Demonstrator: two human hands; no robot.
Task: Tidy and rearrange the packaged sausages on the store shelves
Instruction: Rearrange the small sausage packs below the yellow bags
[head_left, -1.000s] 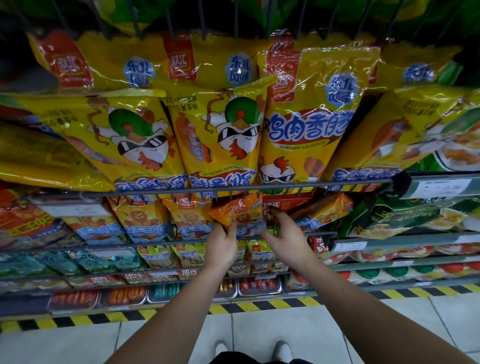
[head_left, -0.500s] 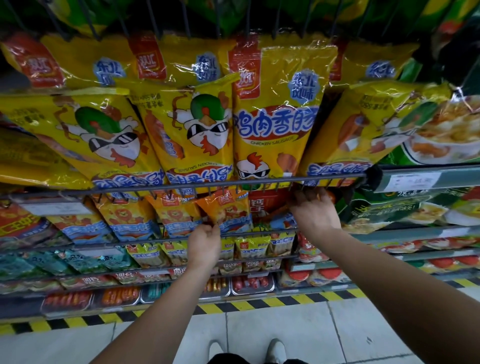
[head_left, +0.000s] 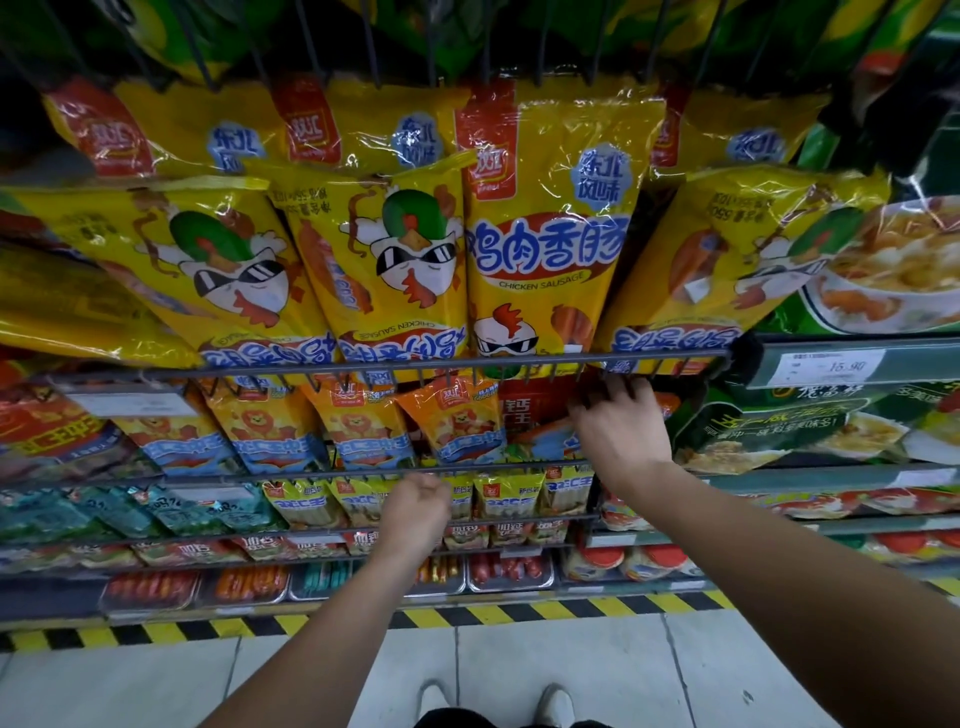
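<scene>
- Head view: the orange sausage pack (head_left: 457, 423) stands on the second shelf, its long axis near upright with the top leaning left.
- The right hand (head_left: 621, 436), just beside it, has fingers bent under the wire rail (head_left: 363, 368); I cannot tell what it grips.
- The left hand (head_left: 415, 512) is curled lower down; I cannot tell if it holds anything.

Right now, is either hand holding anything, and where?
Cannot tell: right hand reaches among packs under the upper rail, grip hidden; left hand curled, palm hidden.

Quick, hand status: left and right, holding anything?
Left hand: fingers curled away from camera; grip cannot be told.
Right hand: fingers reach up beside the red pack; grip cannot be told.
</scene>
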